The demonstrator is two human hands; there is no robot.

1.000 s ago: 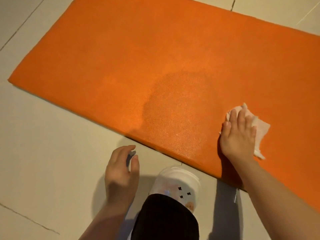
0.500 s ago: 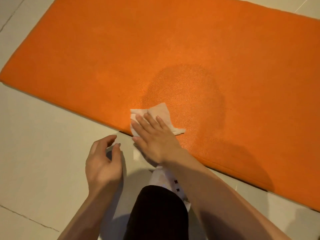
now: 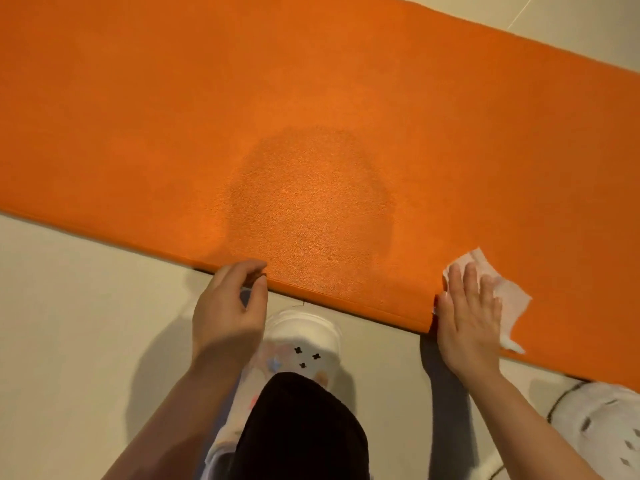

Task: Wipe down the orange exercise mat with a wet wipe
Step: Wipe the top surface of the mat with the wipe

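A: Where does the orange mat (image 3: pixel 311 116) lie?

B: Flat on the pale tiled floor (image 3: pixel 79 306), running across the whole view and slanting down toward my right. Its near edge passes just in front of my hands. Near the middle of the mat, reaching to that near edge, a rounded patch (image 3: pixel 311 202) looks darker and glossier than the rest; it may be damp, though I cannot be sure from this view.

A: And the wet wipe (image 3: pixel 498 289)?

B: A crumpled white sheet lying on the mat by its near edge, to the right of the darker patch. My right hand (image 3: pixel 471 323) rests on it palm down, fingers straight and slightly spread, pressing the wipe flat against the mat. Parts of the sheet stick out beyond my fingertips and past the outer side of the hand. The heel of the hand overhangs the mat's edge.

A: What is the grip of your left hand (image 3: pixel 228 313)?

B: It holds nothing. The fingers are loosely curled, with the thumb tip and a fingertip at the mat's near edge, left of the darker patch. Whether they actually touch the edge I cannot tell.

A: What else appears?

B: Below my hands, a white shoe (image 3: pixel 304 337) with small dark marks and a black trouser leg (image 3: pixel 301 427); a second white shoe (image 3: pixel 602 427) shows at the lower right corner
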